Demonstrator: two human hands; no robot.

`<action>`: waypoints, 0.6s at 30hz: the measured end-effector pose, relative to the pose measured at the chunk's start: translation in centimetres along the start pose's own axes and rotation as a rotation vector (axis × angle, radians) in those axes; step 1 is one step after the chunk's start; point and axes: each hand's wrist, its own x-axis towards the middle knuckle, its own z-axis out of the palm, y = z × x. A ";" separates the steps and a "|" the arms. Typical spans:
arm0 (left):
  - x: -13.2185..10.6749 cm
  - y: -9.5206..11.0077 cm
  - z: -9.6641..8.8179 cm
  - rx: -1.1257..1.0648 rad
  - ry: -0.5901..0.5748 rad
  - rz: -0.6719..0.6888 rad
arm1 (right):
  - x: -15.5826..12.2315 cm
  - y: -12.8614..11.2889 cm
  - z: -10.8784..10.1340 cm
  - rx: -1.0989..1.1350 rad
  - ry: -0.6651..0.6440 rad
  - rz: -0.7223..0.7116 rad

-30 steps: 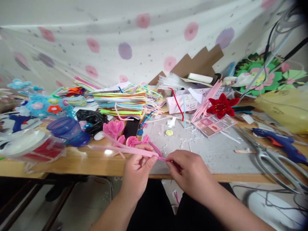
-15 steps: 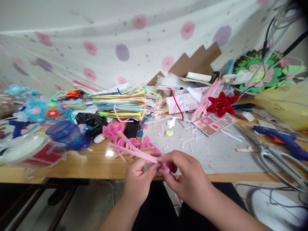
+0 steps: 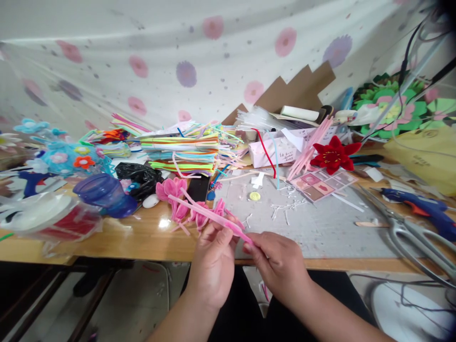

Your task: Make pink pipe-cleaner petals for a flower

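Observation:
Pink pipe cleaners (image 3: 201, 210) stretch between my hands just over the table's front edge, their loose ends pointing up and left. My left hand (image 3: 215, 259) is closed on them, thumb on top. At the lower right end, my right hand (image 3: 276, 259) pinches them between thumb and fingers. Several pink looped petals (image 3: 173, 192) made of pipe cleaner lie behind my left hand, partly covered by it. A grey cutting mat (image 3: 320, 232) lies under and beyond my right hand.
Bundled coloured pipe cleaners (image 3: 181, 154) are stacked behind. To the right lie large scissors (image 3: 402, 232), a blue glue gun (image 3: 416, 204) and a red flower (image 3: 335, 156). At left stand a blue jar (image 3: 101, 194) and a white tub (image 3: 46, 213). White stamens (image 3: 288, 207) lie scattered on the mat.
My right hand has shifted right and slightly down along the pipe cleaners, away from my left. The pink strands now lie closer together and straighter. The view has shifted slightly.

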 end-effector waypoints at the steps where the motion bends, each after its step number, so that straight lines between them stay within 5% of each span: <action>1: 0.0 0.1 0.0 -0.008 -0.002 0.011 | -0.2 0.2 0.0 -0.046 -0.004 -0.019; 11: 0.2 0.4 -1.1 0.026 0.058 0.096 | -1.7 0.5 0.6 -0.218 -0.069 -0.158; 18: 0.4 1.6 -3.0 0.119 0.108 0.107 | -0.3 1.3 0.0 -0.024 -0.208 -0.062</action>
